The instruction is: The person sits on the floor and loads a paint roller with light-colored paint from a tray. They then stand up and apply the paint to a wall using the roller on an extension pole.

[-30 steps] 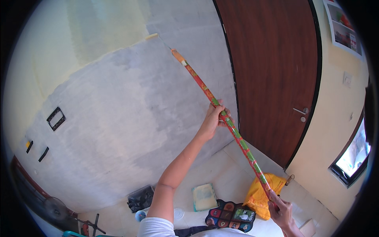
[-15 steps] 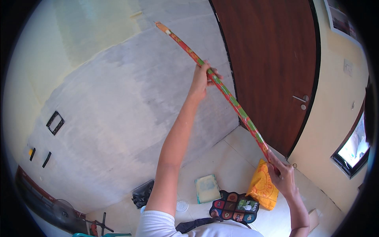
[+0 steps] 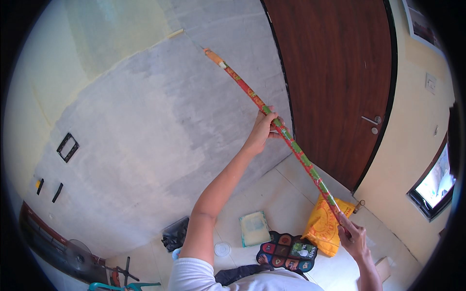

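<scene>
A long red and green patterned pole with an orange handle end slants across the view, carrying a narrow paint roller (image 3: 175,33) on a thin wire frame. The roller lies against the wall (image 3: 141,116), at the border between the pale yellow paint and the bare grey surface. My left hand (image 3: 264,128) wraps round the pole (image 3: 301,155) at about its middle. Lower down, my right hand (image 3: 354,237) grips the pole near its bottom end. Both arms are stretched forward, the left one farther.
A brown door (image 3: 335,92) with a lever handle stands right of the wall. On the tiled floor are a pale tray (image 3: 255,229), a yellow bag (image 3: 323,228), a dark patterned mat (image 3: 281,245), a black bin (image 3: 175,235) and a white lid (image 3: 222,249). A fan (image 3: 77,252) stands lower left.
The pole and both hands have come down and slightly to the right. The roller has shifted down and right along the wall, and its wire frame now shows. Both hands keep their grip.
</scene>
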`<action>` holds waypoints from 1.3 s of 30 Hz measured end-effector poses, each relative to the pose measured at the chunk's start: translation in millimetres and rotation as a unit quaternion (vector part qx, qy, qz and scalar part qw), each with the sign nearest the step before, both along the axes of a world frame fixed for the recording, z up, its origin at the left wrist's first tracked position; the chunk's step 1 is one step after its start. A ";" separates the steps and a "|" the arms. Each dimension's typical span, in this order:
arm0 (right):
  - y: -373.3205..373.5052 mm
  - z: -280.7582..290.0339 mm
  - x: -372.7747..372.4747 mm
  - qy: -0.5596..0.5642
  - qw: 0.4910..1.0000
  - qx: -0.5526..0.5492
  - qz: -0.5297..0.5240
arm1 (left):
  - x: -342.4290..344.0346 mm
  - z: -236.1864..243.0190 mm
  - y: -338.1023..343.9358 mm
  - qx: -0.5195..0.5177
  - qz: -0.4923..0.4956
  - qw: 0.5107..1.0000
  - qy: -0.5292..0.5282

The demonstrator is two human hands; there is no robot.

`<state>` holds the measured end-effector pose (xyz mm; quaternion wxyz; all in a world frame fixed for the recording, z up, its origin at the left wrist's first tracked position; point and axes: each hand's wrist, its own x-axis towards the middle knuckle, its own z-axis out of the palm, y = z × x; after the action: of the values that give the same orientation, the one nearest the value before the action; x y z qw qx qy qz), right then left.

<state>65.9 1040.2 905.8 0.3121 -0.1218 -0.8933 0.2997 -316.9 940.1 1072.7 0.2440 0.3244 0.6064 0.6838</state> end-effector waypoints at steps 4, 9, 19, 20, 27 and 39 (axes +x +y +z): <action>4.5 15.6 -11.9 -0.018 1.000 -0.006 -0.002 | -9.4 12.8 7.2 0.008 0.006 1.000 0.008; 2.6 11.4 -25.5 0.002 0.999 -0.039 0.016 | -17.7 10.7 5.4 -0.006 0.020 1.000 0.018; -5.5 9.3 -33.2 0.034 0.999 -0.017 0.016 | -14.9 23.6 -2.6 -0.003 0.019 0.999 0.035; -9.6 18.6 -41.5 0.040 0.999 -0.021 0.022 | -16.7 32.7 -4.3 0.009 0.029 0.998 0.046; -19.3 97.4 -132.3 0.145 0.989 -0.018 0.027 | -22.8 63.1 -35.5 0.059 0.054 0.993 0.084; -31.9 257.9 -285.3 0.291 0.955 0.037 0.049 | -69.0 81.6 -142.8 0.015 0.064 0.989 0.133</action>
<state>-219.4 1008.3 1163.7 0.5480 0.0261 -0.7789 0.3037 -386.0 797.3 1154.3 0.1117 0.3763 0.6424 0.6582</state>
